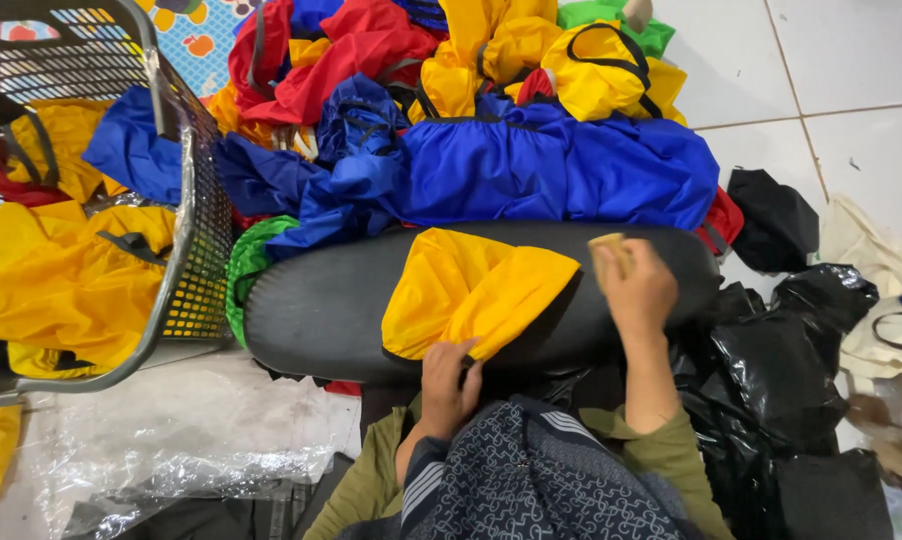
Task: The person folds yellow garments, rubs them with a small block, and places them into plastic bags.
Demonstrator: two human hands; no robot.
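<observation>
Yellow cloth (471, 290) (pinched) – left grip (449, 385), right grip (636, 290) closed

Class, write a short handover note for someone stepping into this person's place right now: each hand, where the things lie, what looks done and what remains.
Left hand: pinches the near edge of the yellow fabric piece, which lies on the black padded board.
Right hand: closed on a small tan block, resting on the board beside the fabric.
Placed: yellow and blue pieces lie in the black mesh basket at left.
Left: a heap of blue, red and yellow pieces lies beyond the board. Black plastic bags lie to the right.
</observation>
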